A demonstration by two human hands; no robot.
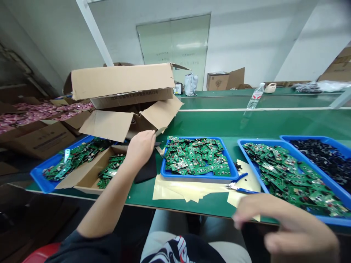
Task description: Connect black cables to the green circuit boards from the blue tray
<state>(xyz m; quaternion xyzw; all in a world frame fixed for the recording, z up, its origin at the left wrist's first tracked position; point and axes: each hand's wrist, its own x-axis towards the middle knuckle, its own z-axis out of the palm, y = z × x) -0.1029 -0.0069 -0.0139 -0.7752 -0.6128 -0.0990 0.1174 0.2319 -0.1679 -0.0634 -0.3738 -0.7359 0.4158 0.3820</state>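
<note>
My left hand [141, 148] is reached forward over the table, in front of an open cardboard box [109, 122], with its fingers closed. A thin, pale strip [161, 131] shows at its fingertips; I cannot tell what it is. Below it lie a black flat piece [146, 168] and a small carton [85, 184] with green circuit boards [111, 170]. My right hand [290, 221], blurred, hovers at the front edge with thumb and fingers apart and nothing between them. Nearest to it are blue-handled cutters [241, 189] on yellow paper [189, 190].
A blue tray [199, 179] heaped with circuit boards stands in the middle. Further blue trays hold boards at left [41, 184] and right [246, 160], and black parts [323, 157] at far right. A water bottle [255, 96] stands behind. Another large carton [123, 82] rises at back left.
</note>
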